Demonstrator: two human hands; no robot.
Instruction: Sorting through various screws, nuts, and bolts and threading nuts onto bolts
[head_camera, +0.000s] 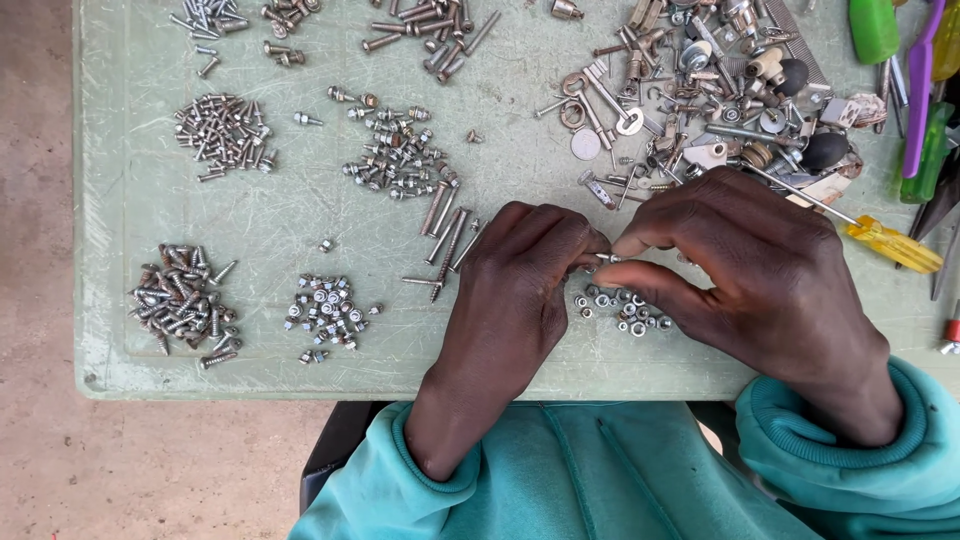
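Note:
My left hand (520, 290) and my right hand (745, 270) meet fingertip to fingertip over the pale green board (120, 200). Between them they pinch a small silver screw (606, 258), held level. Just below the fingers lies a small heap of silver nuts (620, 308). Both wrists come out of teal sleeves at the board's near edge.
Sorted heaps of screws lie to the left (183, 297) (225, 133) (328, 312) (398, 155), and long bolts (445, 235) lie beside my left hand. A mixed pile of hardware (700, 90) sits at the back right, with a yellow-handled screwdriver (880, 240) and green and purple tool handles (920, 90) beyond it.

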